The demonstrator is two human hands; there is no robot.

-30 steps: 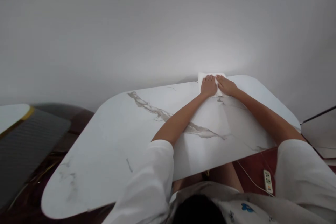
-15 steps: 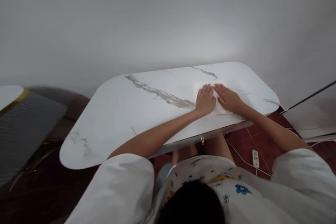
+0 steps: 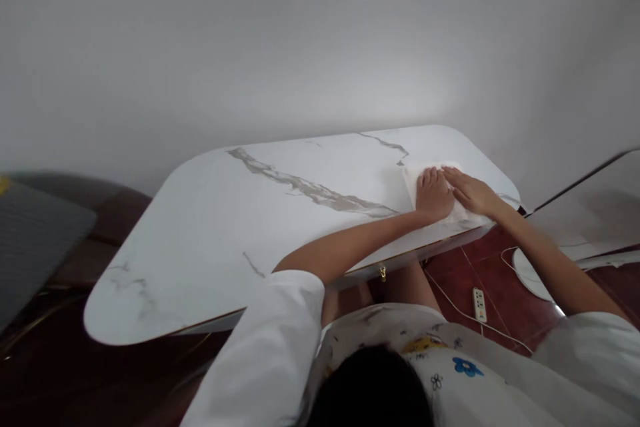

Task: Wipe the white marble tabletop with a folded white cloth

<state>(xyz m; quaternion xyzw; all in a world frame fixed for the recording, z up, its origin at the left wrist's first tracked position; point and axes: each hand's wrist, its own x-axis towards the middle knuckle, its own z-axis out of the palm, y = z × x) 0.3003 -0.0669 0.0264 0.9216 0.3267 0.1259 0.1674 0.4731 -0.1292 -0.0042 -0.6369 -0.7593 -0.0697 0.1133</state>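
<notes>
A thin white cloth (image 3: 409,180), possibly a wipe, lies spread on the right part of a white marble-patterned tabletop (image 3: 210,240). My left hand (image 3: 434,196) presses palm down on it, its fingers laid forward and close together. Beside it, my right hand (image 3: 470,191) also lies flat on the cloth, fingers stretched toward the left hand. The two hands touch or nearly touch at the fingertips. Part of the cloth is hidden beneath them, and its near edge reaches toward the table's front edge.
A pale wall (image 3: 300,47) stands behind the table. A small gold knob (image 3: 383,273) sits on the table's front. On the dark red floor (image 3: 450,273) lie a white power strip (image 3: 479,305) and its cord. At far left is a grey ribbed piece of furniture (image 3: 40,240).
Both hands have slid to the right across the tabletop, and the cloth has moved with them. The view has shifted slightly, showing a white round object on the floor at right.
</notes>
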